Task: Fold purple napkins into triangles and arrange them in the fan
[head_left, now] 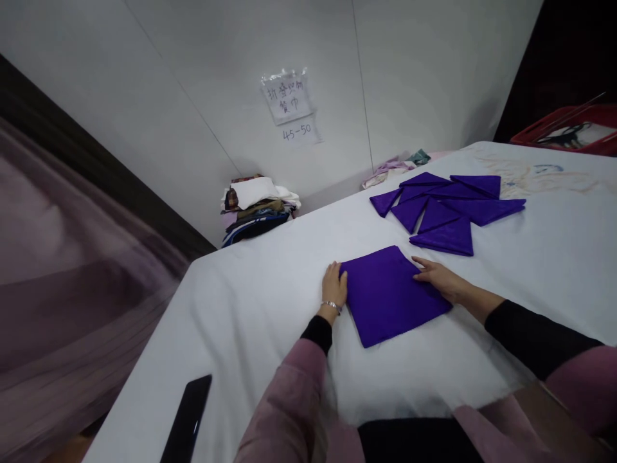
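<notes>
A square-folded purple napkin [388, 296] lies on the white-covered table in front of me. My left hand [334, 285] is at its left edge, with the thumb over the cloth and the other fingers close together. A bracelet circles that wrist. On the opposite side, my right hand [438, 279] grips the right edge, thumb on the purple fabric and forefinger stretched past the upper right side. The undersides of both hands are hidden. Beyond the right hand lie several purple napkins folded into triangles [446, 235], overlapping in a loose pile.
Against the wall rises a stack of mixed cloths [258, 209]. More cloths [390, 168] lie along the table's back edge. A black phone-like object [187, 418] rests at the front left. A red basket [563, 132] stands at far right. Handwritten paper signs [288, 99] hang on the wall.
</notes>
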The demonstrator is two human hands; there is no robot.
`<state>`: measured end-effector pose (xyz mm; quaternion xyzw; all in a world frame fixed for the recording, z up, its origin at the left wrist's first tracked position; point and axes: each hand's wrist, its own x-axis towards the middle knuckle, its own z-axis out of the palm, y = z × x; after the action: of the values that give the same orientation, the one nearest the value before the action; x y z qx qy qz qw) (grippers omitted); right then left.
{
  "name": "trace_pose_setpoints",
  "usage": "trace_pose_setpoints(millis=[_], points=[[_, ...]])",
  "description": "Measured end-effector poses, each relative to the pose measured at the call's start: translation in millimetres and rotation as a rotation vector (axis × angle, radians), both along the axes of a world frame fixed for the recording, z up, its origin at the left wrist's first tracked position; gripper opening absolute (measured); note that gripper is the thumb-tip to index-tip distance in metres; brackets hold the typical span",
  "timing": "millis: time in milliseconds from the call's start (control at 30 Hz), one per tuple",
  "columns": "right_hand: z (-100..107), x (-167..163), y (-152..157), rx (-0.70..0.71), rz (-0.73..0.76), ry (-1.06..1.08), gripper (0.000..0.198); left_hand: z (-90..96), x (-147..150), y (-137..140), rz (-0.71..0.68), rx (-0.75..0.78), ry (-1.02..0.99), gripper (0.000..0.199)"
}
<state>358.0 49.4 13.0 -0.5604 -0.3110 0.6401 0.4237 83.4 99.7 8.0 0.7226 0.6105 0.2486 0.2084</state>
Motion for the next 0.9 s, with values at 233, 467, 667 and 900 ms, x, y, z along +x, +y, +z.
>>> trace_pose_setpoints(millis=[233,467,667,900], points=[[3,1,0,-0.04,0.001,-0.062,0.079,-7.2,-19,56,0.021,-0.126,-0.176,0.041],[1,2,1,-0.038,-0.006,-0.101,0.076,-13.3,-29,69,-0.088,-0.165,-0.21,0.047],[-3,3,1,-0.033,0.002,-0.174,0.073,-10.6,-38,80,-0.151,-0.125,-0.139,0.04],[-4,3,2,-0.025,0.007,-0.138,0.075,-13.4,-41,81,-0.141,-0.041,-0.043,0.033]])
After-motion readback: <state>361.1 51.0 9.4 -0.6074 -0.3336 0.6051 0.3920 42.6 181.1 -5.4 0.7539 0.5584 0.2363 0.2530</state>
